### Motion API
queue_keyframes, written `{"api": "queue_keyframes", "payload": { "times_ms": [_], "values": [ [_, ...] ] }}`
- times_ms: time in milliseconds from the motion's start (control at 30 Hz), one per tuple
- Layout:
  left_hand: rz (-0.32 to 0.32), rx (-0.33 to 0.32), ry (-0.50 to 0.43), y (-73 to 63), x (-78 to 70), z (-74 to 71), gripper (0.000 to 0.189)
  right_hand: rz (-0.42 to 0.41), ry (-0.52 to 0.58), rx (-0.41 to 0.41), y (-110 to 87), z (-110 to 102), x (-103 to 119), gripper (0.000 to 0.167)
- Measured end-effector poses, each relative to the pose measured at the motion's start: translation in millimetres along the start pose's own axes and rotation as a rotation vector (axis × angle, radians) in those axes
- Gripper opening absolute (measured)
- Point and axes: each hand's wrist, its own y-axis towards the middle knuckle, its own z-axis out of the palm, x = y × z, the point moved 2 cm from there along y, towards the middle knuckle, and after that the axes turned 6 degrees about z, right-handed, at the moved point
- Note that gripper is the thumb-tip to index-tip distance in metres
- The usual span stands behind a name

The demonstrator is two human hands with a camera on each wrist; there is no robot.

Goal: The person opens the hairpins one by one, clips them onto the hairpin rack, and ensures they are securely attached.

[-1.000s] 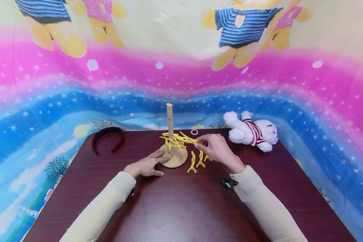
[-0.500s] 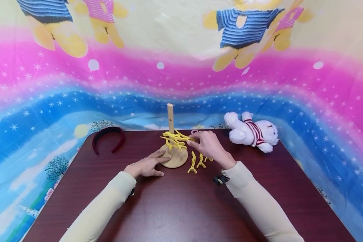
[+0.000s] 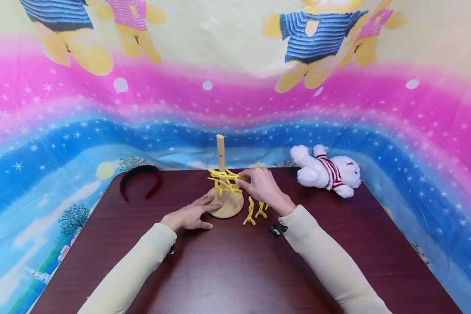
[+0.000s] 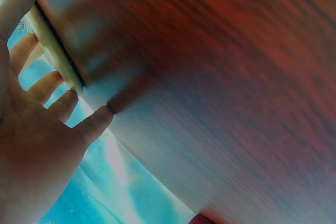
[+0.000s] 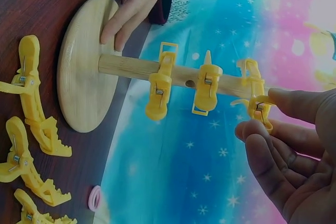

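A wooden post (image 3: pixel 220 150) rises from a round wooden base (image 3: pixel 231 209). My left hand (image 3: pixel 190 215) rests on that base with fingers spread, little curled; the left wrist view shows its fingertips along the edge. With thumb and fingers, my right hand (image 3: pixel 261 186) pinches the handle end of a yellow alligator hair clip (image 5: pixel 253 80). The clip's jaws are at the post near its top; whether they bite it I cannot tell. Lower down, two more yellow clips (image 5: pixel 208 88) are clamped across the post. Several similar clips (image 3: pixel 249 212) lie on the table right of the base.
A dark red headband (image 3: pixel 121 185) lies at the table's back left. At the back right is a white plush bear (image 3: pixel 327 170) in a striped top. A small pink ring (image 5: pixel 94 198) sits near the back edge. A printed curtain (image 3: pixel 172 131) hangs behind the table (image 3: pixel 220 270).
My right hand has moved left with the hair clip, bringing it up to the post. In the head view the pink ring is now hidden behind that hand. My left hand has stayed put.
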Motion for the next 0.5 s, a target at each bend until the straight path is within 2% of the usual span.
{"api": "queue_keyframes", "payload": {
  "times_ms": [300,500],
  "values": [
    [-0.006,-0.001,-0.001,-0.6,-0.4,-0.2,0.073,0.017,0.02,0.009,3.6,3.9,2.7,0.018],
    [-0.004,0.003,0.003,-0.2,0.4,0.8,0.073,0.035,0.019,0.009,2.8,5.3,4.6,0.021]
  ]
}}
